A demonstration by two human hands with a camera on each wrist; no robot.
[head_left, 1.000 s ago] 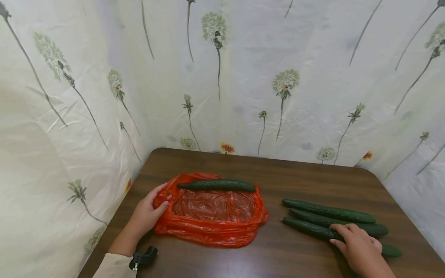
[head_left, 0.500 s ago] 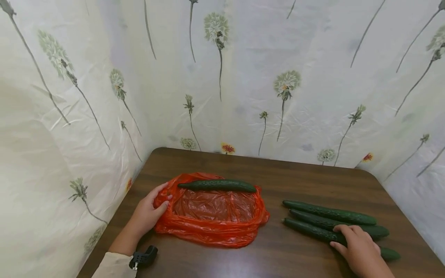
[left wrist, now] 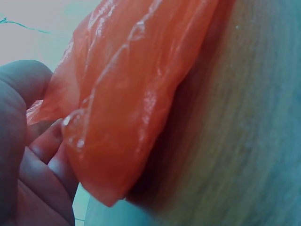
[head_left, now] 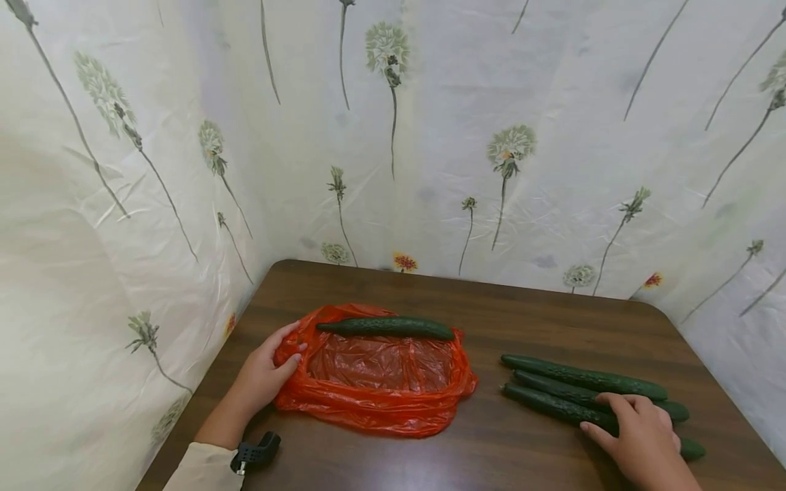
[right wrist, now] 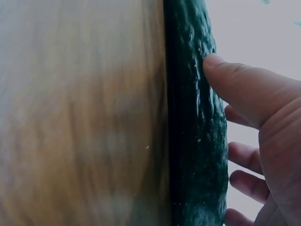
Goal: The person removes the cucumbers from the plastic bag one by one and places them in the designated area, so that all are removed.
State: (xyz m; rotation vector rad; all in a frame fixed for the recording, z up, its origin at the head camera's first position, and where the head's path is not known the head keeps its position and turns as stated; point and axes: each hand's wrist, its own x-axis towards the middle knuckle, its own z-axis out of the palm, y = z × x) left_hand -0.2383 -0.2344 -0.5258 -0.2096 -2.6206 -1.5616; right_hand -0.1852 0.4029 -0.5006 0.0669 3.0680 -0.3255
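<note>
An opened red plastic bag [head_left: 368,409] lies on the table, with one cucumber [head_left: 387,326] along its far edge. My left hand [head_left: 263,375] grips the bag's left rim; in the left wrist view thumb and fingers pinch the thin red plastic [left wrist: 127,103]. Three more cucumbers lie side by side at the right, the nearest one [head_left: 552,405] under my right hand [head_left: 643,436]. In the right wrist view the thumb rests against the dark green cucumber [right wrist: 195,117] and the fingertips are at its far side.
The brown wooden table [head_left: 479,300] has a rounded far edge against a flower-patterned curtain [head_left: 430,136], which also runs down both sides. A black wrist strap mount [head_left: 258,451] sits on the left wrist over a pale sleeve [head_left: 205,469].
The view has shifted slightly. My right hand has moved a little on the nearest cucumber, which stays in place. The left hand keeps its grip on the bag.
</note>
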